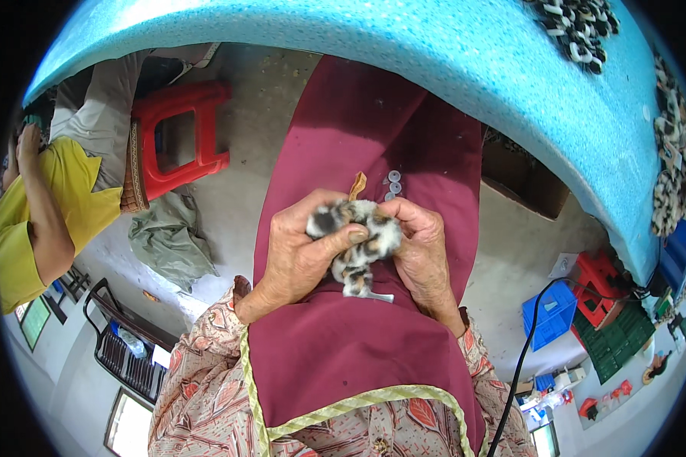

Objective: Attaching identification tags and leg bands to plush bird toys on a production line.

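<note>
Over my lap I hold a small furry plush piece point(362, 247) in white, black and orange patches. My left hand point(293, 247) is closed on its left side, with the thumb pressed across the fur. My right hand point(421, 247) grips its right side, the fingertips partly hidden behind it. A whitish strip point(379, 297) sticks out at the plush's lower end. Just above it shows a tan, pointed scrap point(358, 185). Several small translucent plastic discs point(394, 176) lie on the maroon apron point(335, 145) beside my right fingertips.
A blue speckled tabletop point(434, 46) curves ahead, carrying piles of dark-and-white pieces point(575, 30) and patchy furry pieces point(674, 152) at right. Below it stands a cardboard box point(522, 179). A red stool point(177, 129) and a person in yellow point(53, 206) are at left; a blue crate point(550, 314) is at right.
</note>
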Motion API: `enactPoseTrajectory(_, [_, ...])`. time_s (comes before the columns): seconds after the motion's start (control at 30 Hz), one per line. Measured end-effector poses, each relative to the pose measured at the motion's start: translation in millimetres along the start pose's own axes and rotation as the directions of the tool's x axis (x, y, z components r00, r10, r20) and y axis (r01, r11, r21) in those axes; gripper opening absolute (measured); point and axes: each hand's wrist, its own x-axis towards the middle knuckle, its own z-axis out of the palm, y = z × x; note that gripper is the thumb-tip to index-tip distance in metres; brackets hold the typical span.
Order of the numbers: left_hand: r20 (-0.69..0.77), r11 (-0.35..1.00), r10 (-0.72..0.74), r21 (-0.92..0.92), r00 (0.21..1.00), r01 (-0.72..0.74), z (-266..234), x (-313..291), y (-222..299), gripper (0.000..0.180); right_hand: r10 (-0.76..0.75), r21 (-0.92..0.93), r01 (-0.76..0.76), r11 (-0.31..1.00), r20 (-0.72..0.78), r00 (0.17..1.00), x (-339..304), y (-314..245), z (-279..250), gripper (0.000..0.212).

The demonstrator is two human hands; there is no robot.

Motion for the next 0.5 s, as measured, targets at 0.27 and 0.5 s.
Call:
enactPoseTrajectory(0.27, [0.523, 0.562, -0.348, -0.548, 0.778, 0.620, -0.4, -10.3, 0.5, 0.051, -0.038, -0.202, 0.019, 0.979, -0.092, 0.995, -9.3, -11.6, 6.8, 0.018])
enactPoseTrajectory(0.5, [0.651, 0.445, -0.353, -0.514, 0.672, 0.733, -1.9, -17.3, -12.7, 0.039, -0.101, -0.273, 0.083, 0.959, -0.053, 0.993, -12.8, -4.3, 4.2, 0.021])
